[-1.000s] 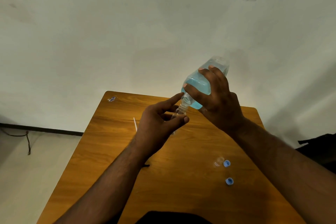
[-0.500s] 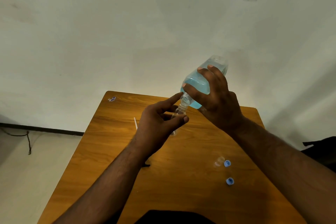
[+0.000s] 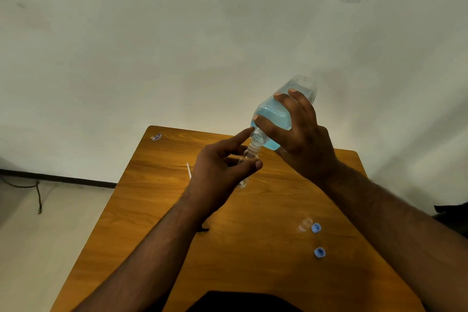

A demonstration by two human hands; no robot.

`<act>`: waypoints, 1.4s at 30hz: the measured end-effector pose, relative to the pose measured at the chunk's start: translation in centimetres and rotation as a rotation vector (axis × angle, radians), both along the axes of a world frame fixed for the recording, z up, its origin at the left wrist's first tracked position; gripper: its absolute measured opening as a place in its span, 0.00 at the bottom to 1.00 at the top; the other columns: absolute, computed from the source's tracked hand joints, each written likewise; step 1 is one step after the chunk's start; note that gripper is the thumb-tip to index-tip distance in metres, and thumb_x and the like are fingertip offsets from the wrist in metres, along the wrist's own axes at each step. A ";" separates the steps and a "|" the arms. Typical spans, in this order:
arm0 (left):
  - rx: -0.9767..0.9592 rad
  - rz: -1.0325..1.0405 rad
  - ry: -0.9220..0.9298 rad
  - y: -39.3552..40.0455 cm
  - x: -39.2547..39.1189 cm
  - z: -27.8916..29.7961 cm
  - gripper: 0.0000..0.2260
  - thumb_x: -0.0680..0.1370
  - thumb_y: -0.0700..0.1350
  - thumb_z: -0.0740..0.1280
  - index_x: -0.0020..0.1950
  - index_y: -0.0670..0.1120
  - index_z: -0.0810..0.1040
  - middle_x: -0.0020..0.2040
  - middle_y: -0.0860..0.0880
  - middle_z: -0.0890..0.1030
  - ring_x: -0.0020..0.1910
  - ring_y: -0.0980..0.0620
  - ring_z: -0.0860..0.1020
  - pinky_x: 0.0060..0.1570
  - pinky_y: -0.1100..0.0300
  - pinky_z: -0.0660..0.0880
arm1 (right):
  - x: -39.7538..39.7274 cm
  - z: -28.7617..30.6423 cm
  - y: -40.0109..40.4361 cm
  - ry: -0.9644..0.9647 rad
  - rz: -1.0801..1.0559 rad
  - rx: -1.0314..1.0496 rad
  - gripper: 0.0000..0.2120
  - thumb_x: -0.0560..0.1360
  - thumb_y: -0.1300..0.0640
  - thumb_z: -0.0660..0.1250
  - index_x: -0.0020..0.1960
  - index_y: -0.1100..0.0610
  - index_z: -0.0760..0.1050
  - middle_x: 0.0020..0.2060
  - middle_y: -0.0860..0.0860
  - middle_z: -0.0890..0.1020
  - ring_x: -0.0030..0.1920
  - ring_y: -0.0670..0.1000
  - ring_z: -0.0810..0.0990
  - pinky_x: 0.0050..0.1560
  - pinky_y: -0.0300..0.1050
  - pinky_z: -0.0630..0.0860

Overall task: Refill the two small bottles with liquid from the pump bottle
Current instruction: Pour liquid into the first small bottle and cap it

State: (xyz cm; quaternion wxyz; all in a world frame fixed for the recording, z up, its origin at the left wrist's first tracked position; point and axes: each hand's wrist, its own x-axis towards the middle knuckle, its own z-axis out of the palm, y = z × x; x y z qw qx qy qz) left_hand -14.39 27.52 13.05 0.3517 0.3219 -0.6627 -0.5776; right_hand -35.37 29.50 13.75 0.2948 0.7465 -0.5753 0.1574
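My right hand (image 3: 301, 139) grips the large clear bottle (image 3: 272, 114) of blue liquid, tipped neck-down to the left with its pump off. Its open mouth meets the top of a small clear bottle (image 3: 247, 159), which my left hand (image 3: 220, 167) holds above the table between thumb and fingers, index finger stretched toward the big bottle's neck. Most of the small bottle is hidden by my fingers. A second small clear bottle (image 3: 305, 225) stands uncapped on the wooden table (image 3: 253, 248) at the right, with two blue caps (image 3: 316, 227) (image 3: 319, 252) beside it.
A thin white tube (image 3: 188, 170) lies on the table behind my left hand. A small blue-and-white scrap (image 3: 156, 137) sits at the far left corner. The pale wall rises right behind the table; floor and a dark cable (image 3: 38, 195) are at the left.
Both hands hold almost the same pose. The big bottle has tipped very slightly further, still mouth to mouth with the small bottle.
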 end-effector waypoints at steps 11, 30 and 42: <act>-0.012 -0.005 0.005 0.0 0.2 0.0 0.28 0.73 0.40 0.74 0.71 0.55 0.72 0.53 0.49 0.83 0.52 0.52 0.84 0.45 0.60 0.82 | 0.1 -0.1 0.0 0.003 -0.005 0.005 0.32 0.71 0.60 0.73 0.69 0.48 0.61 0.67 0.60 0.63 0.69 0.66 0.65 0.49 0.60 0.81; -0.011 0.000 0.014 -0.1 0.3 -0.3 0.28 0.73 0.40 0.74 0.71 0.55 0.72 0.52 0.49 0.83 0.51 0.50 0.84 0.46 0.56 0.83 | 0.5 0.3 0.1 0.016 -0.007 0.000 0.31 0.71 0.61 0.72 0.69 0.49 0.62 0.67 0.60 0.64 0.69 0.66 0.65 0.47 0.60 0.81; -0.009 0.002 0.009 -0.2 0.2 -0.4 0.28 0.73 0.41 0.74 0.71 0.56 0.73 0.52 0.48 0.83 0.51 0.49 0.84 0.48 0.50 0.83 | 0.4 0.3 0.1 0.022 0.002 -0.011 0.31 0.71 0.59 0.72 0.69 0.49 0.62 0.66 0.60 0.63 0.68 0.66 0.66 0.49 0.60 0.80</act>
